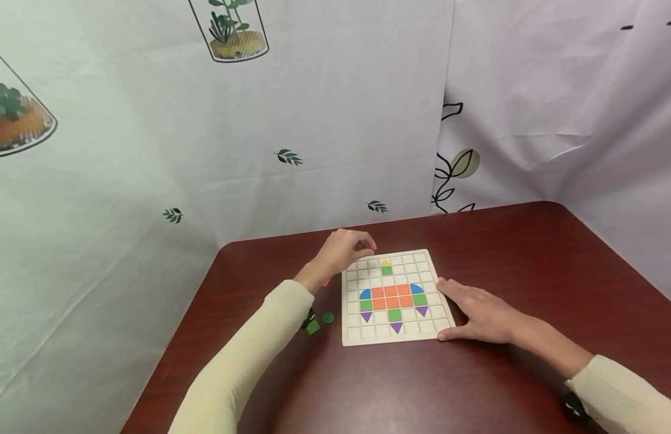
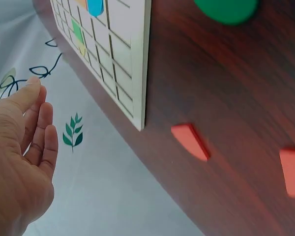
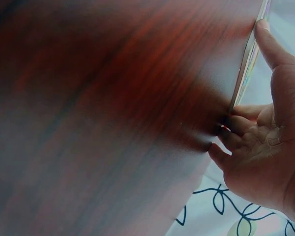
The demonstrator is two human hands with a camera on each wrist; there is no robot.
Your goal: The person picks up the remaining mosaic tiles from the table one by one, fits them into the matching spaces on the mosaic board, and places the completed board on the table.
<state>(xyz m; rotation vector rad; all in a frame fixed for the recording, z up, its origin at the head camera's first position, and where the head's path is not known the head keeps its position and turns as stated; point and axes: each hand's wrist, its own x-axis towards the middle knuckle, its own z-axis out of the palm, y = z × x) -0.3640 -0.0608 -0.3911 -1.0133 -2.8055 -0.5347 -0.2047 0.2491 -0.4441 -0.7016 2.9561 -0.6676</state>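
The white gridded board (image 1: pixel 362 333) lies on the table with flat coloured pieces on it. Orange squares (image 1: pixel 390 296) make a block at its middle, with blue quarter-rounds, green squares and purple triangles around them. Higher up, a yellow triangle (image 1: pixel 386 262) tops a green square (image 1: pixel 386 270). My left hand (image 1: pixel 343 248) hovers by the board's far left corner, fingers loosely bent and thumb near the index fingertip; no piece shows between them. My right hand (image 1: pixel 478 313) rests along the board's right edge, thumb at the near corner and fingers spread further up the side.
Left of the board lie a green round piece (image 1: pixel 328 317), a green square (image 1: pixel 312 327), a red quarter-round piece (image 2: pixel 191 141) and a red square-edged piece (image 2: pixel 293 172). The left sleeve partly covers this area. A patterned white cloth (image 1: pixel 335 120) hangs behind the dark red table (image 1: pixel 368 386).
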